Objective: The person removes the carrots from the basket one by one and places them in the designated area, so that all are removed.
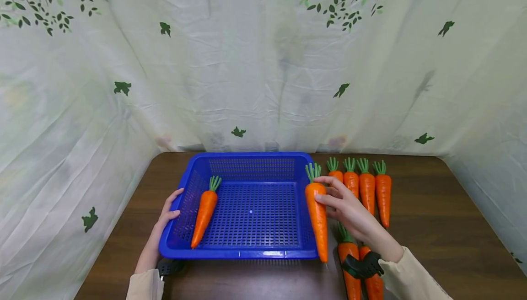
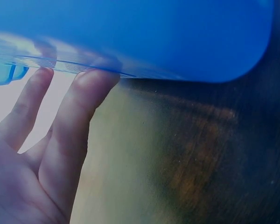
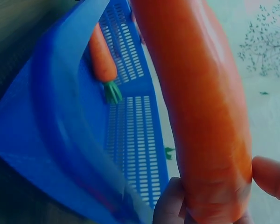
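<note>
A blue plastic basket (image 1: 255, 250) with a mesh floor stands on the table, and one carrot (image 1: 204, 215) with green tops leans inside at its left end. My left hand (image 1: 165, 220) touches the basket's left outer wall with extended fingers; the left wrist view shows the fingertips against the blue wall (image 2: 144, 42). Between thumb and fingers, my right hand (image 1: 343, 206) pinches another carrot (image 1: 317, 220) near its top, over the basket's right rim. In the right wrist view this carrot (image 3: 205, 107) fills the middle, raised above the rim.
Right of the basket, several carrots (image 1: 383, 195) lie in a row, tops pointing away. Two more carrots (image 1: 350, 272) lie nearer, partly hidden by the right wrist and its black strap (image 1: 362, 265). A pale leaf-print curtain (image 1: 255, 62) hangs behind the brown table (image 1: 436, 231).
</note>
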The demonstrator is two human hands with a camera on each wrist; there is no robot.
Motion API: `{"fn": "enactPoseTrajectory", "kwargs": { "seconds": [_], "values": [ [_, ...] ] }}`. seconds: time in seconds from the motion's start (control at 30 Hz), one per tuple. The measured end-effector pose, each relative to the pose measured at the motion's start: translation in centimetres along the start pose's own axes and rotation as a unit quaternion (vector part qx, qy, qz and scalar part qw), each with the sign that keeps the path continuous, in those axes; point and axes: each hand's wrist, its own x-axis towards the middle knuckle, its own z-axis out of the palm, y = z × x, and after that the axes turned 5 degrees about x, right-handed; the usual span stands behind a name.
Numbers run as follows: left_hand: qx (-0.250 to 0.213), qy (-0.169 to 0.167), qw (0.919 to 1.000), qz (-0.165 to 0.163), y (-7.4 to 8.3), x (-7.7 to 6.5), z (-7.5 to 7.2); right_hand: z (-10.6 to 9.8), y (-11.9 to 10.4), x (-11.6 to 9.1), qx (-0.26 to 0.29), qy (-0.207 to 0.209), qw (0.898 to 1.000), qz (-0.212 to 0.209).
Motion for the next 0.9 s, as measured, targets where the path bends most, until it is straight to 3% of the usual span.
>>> {"fn": "enactPoseTrajectory", "kwargs": {
  "seconds": [0.37, 0.6, 0.9],
  "values": [
    [-0.010, 0.013, 0.9996, -0.021, 0.8, -0.2, 0.8, -2.3, 0.9, -1.5, -0.001, 0.025, 1.000, 0.014],
    [-0.001, 0.013, 0.9998, -0.016, 1.0, 0.1, 0.9, -3.7, 1.7, -2.8, 0.000, 0.043, 0.999, 0.004],
    [-0.002, 0.007, 0.9999, -0.010, 0.9, 0.2, 0.7, -5.1, 2.4, -3.6, 0.003, 0.067, 0.997, 0.032]
  ]
}}
